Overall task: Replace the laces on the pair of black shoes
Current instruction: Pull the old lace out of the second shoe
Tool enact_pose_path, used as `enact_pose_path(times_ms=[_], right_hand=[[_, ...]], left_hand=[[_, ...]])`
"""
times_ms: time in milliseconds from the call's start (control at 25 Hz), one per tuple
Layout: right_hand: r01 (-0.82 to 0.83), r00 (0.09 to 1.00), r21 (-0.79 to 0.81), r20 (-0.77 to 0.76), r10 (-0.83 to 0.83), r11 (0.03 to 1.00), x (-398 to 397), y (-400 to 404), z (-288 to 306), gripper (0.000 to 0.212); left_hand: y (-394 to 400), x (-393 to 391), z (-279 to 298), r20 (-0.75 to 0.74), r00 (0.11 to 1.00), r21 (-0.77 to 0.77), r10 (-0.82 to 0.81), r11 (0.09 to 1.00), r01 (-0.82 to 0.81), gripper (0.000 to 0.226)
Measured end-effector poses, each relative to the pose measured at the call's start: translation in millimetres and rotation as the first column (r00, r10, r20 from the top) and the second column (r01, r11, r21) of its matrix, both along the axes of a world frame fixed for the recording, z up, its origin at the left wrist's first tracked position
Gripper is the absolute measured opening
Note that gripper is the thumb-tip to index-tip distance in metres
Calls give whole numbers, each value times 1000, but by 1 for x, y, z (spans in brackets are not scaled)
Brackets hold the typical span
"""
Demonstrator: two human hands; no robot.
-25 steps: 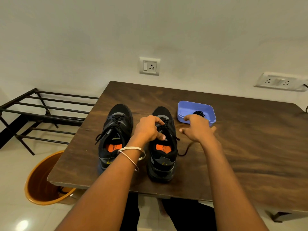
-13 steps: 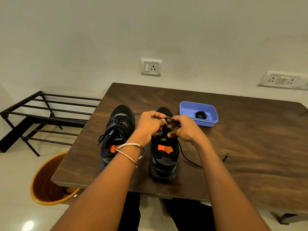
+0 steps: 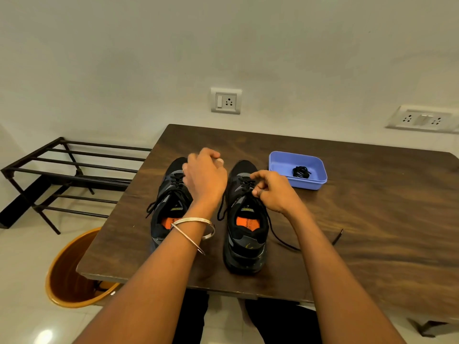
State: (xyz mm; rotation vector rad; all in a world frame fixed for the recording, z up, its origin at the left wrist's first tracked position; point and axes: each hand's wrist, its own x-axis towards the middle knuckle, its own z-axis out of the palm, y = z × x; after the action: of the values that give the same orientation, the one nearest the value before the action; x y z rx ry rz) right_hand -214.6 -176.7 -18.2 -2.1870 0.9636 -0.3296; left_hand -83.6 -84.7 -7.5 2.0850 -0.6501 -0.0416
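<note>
A: Which step is this?

B: Unlacing, I'd judge. The right hand [image 3: 270,192] pinches the lace [image 3: 244,186] on the right shoe [image 3: 244,232], which stands beside the left shoe [image 3: 169,207] on the worktop [image 3: 372,219].

A: The left hand [image 3: 205,177]?

B: Curled above the shoes; whether it holds anything, I cannot tell.

A: Next?

B: Probably drawing the lace free of the eyelets. A spare lace [image 3: 301,171] lies in the blue tray [image 3: 315,183], far right.

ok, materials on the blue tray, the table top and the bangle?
Blue tray: looks like moulded plastic, matte, with an even colour and rounded corners. Table: dark wood grain with a low sheen; it could be veneer or laminate rather than solid wood. Bangle on the left wrist: thin silver-coloured metal, polished, with bright highlights.
</note>
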Motion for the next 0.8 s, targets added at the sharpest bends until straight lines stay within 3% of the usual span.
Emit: enact_pose_path(times_ms=[80,160,200,320,560,680,800], right_hand=[[74,993,157,82,-88,985,-1,-3,-2,40],[156,958,372,168,-231,915,-3,-3,-2,41],[183,939,458,181,-293,870,-3,-3,-2,40],[204,906,589,189,-379,782,-4,-3,-1,38],[186,892,670,192,-410,719,-7,-7,-3,37],[170,901,712,167,-400,681,-7,-11,-9,39],[124,907,739,187,-378,662,-6,-14,-16,43]], left_hand=[[-2,-1,2,80,965,69,-248,968,243,8],[-5,-7,1,-35,882,230,-470,855,465,2],[-6,-9,-2,-65,858,323,-510,803,501,3],[-10,-12,-12,-63,853,371,-519,781,502,3],[-11,-15,-20,-108,857,356,-504,785,506,10],[-10,-16,-20,-381,825,168,-417,846,505,17],[-7,-19,-17,-728,630,30,-270,906,423,18]])
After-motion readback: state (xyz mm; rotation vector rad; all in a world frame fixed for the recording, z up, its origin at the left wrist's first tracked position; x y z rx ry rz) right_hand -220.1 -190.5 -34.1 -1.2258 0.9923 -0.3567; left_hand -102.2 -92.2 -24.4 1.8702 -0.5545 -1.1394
